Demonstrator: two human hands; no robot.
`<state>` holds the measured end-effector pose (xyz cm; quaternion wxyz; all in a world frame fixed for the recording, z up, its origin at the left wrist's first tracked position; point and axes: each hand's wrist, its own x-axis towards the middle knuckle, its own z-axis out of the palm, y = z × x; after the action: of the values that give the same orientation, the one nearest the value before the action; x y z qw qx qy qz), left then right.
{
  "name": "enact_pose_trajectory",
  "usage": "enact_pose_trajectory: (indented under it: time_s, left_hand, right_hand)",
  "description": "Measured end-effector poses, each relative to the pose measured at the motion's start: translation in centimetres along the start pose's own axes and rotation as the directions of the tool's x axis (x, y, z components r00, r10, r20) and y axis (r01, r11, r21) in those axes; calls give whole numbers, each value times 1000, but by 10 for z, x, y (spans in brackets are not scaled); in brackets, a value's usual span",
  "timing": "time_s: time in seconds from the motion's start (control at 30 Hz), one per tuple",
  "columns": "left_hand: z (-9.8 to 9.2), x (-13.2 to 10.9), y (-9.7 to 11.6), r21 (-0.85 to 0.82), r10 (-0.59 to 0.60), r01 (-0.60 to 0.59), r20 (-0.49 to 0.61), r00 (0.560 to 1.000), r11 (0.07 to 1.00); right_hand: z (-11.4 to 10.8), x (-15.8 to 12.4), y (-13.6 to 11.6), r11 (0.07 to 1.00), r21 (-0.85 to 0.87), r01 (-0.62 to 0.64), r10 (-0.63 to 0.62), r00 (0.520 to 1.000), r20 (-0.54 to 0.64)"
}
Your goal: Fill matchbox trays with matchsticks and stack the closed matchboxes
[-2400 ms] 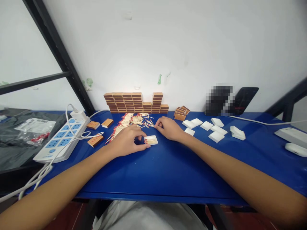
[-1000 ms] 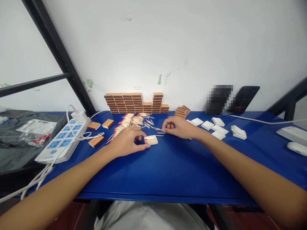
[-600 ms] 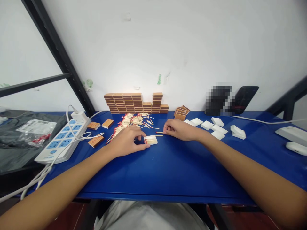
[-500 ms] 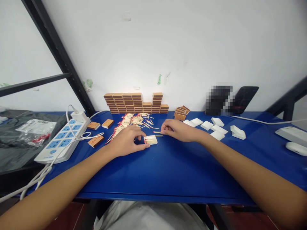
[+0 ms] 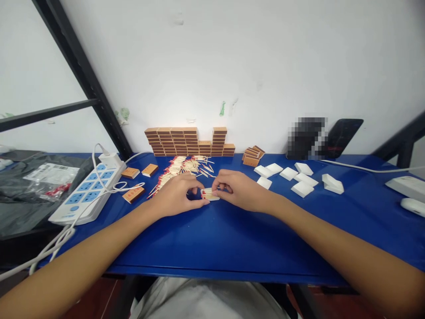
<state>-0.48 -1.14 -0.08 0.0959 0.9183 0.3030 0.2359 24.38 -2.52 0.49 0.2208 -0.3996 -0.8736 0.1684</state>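
Observation:
A small white tray (image 5: 210, 197) with several red-tipped matches in it lies on the blue table (image 5: 199, 239). My left hand (image 5: 181, 193) grips the tray's left end between thumb and fingers. Over the tray's right end, my right hand (image 5: 234, 189) is closed in a pinch at the matches; its fingertips hide most of what they hold, which looks like a match. Just behind my left hand is a large pile of loose matches (image 5: 179, 165), partly covered by that hand.
Stacked matchbox sleeves (image 5: 175, 141) stand against the wall, with a small heap of sleeves (image 5: 251, 155) to their right. White trays (image 5: 303, 179) lie scattered at the right. Boxes (image 5: 133, 194) and a power strip (image 5: 89, 190) are at the left; phones (image 5: 343, 137) lean at the back right.
My right hand has moved left and slightly toward me, bringing the match it pinched to the tray. My left hand still grips the tray. The view has shifted slightly.

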Motion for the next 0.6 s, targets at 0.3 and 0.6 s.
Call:
enact_pose_trajectory:
  time_s: [0.3,0.6]
  left_hand:
    - [0,1,2,-19,15,-15,0,1000,1000]
    - [1,1,3,-19,18,-18,8,1000,1000]
  right_hand:
    - [3,-2,-4,995,-84,-55,58,998,29]
    - [4,-1,-7,993,-110,-51,51,999,-1]
